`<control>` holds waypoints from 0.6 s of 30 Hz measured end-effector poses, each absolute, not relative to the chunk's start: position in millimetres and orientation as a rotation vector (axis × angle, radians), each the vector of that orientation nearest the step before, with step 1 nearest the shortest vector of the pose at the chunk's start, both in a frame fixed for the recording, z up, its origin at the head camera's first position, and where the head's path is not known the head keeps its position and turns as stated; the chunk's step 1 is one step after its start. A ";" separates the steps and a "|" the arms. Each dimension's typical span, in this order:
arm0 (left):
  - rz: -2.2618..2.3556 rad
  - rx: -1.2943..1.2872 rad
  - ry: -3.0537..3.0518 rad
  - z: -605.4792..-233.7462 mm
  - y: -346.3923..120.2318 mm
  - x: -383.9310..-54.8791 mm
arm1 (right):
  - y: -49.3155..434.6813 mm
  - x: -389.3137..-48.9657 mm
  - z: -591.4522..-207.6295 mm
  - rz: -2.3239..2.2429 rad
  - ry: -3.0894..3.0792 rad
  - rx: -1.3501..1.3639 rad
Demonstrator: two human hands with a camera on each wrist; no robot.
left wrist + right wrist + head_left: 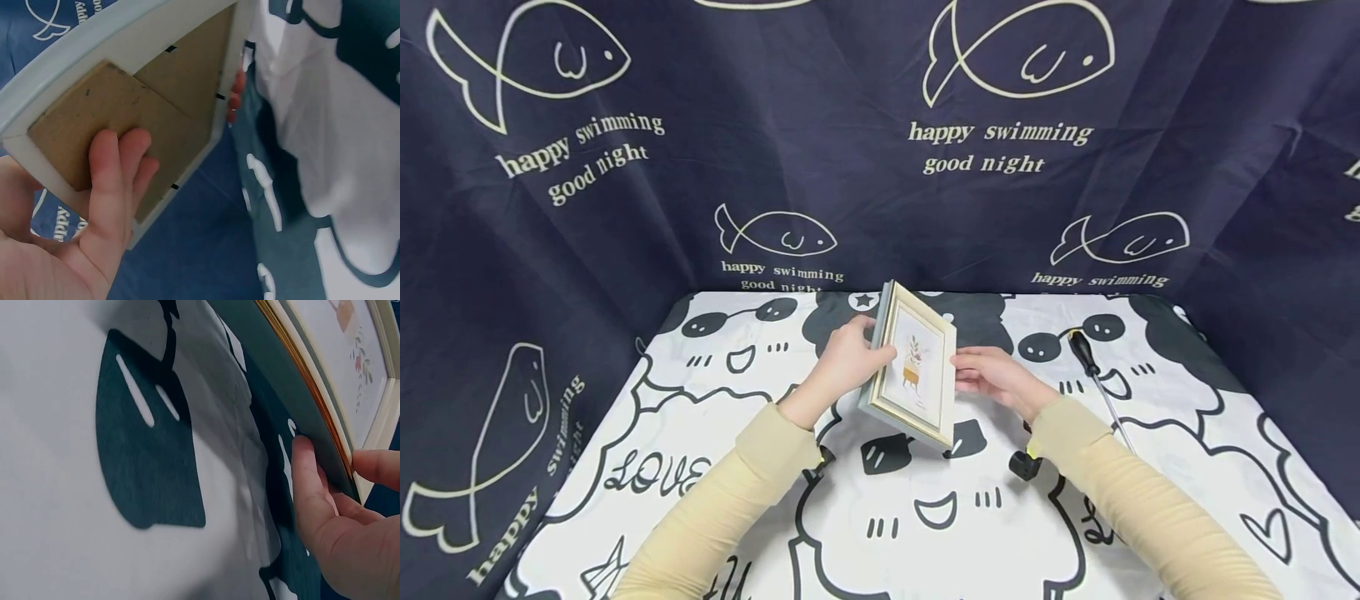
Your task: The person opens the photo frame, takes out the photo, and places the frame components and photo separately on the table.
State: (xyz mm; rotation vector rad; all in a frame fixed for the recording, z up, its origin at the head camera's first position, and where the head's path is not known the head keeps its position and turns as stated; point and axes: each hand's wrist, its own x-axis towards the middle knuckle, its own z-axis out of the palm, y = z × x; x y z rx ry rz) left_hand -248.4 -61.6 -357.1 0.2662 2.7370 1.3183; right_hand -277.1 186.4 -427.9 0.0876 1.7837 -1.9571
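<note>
A cream picture frame (946,379) with gold trim and a plant print is held tilted above the table. My left hand (850,354) grips its left side, thumb at the front. In the left wrist view the fingers of that hand (106,206) press on the brown stand flap (69,119) of the backing board (187,81). Small black tabs line the back's edge. The opposite side is pinched by my right hand (1000,379). In the right wrist view this hand (344,531) has its thumb at the front of the frame (312,381) and its fingers at the edge and behind.
A screwdriver (1083,352) with a black handle lies on the right of the table, partly behind the right sleeve. A white cartoon-print cloth (677,425) covers the table. Dark blue fish-print curtains (850,125) hang at the back and sides.
</note>
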 end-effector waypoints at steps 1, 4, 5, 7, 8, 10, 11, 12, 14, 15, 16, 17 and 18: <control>1.318 0.260 2.725 -359.9 -62.1 -249.7 | 187.9 -277.1 -428.2 -1.949 1.791 0.090; 1.318 0.231 2.690 -367.5 -63.5 -252.9 | 192.1 -277.1 -429.1 -1.923 1.816 0.099; 1.321 0.218 2.676 -369.7 -63.9 -253.6 | 193.5 -277.1 -429.4 -1.915 1.822 0.101; 1.326 0.189 2.648 -373.5 -64.1 -254.8 | 196.2 -276.7 -429.6 -1.902 1.832 0.102; 1.329 0.177 2.633 -375.4 -64.2 -255.3 | 197.4 -276.4 -429.8 -1.891 1.840 0.096; 1.337 0.152 2.599 -378.9 -63.9 -256.0 | 199.4 -275.8 -429.9 -1.873 1.851 0.090; 1.346 0.142 2.579 -380.8 -63.8 -256.3 | 200.4 -275.4 -430.0 -1.864 1.858 0.087; 1.356 0.132 2.559 -382.5 -63.4 -256.6 | 201.3 -275.0 -430.0 -1.855 1.865 0.084; 1.377 0.116 2.518 -386.3 -62.8 -256.7 | 203.2 -274.5 -430.0 -1.838 1.879 0.088; 1.395 0.107 2.494 -387.9 -62.1 -256.4 | 203.9 -274.5 -430.0 -1.835 1.881 0.091; 1.413 0.099 2.473 -389.7 -61.5 -256.2 | 204.8 -274.5 -430.1 -1.829 1.888 0.095; 1.435 0.092 2.450 -391.4 -60.8 -255.9 | 205.8 -274.8 -430.4 -1.822 1.893 0.103; 1.453 0.089 2.430 -393.5 -59.9 -255.8 | 206.6 -275.0 -430.5 -1.816 1.900 0.111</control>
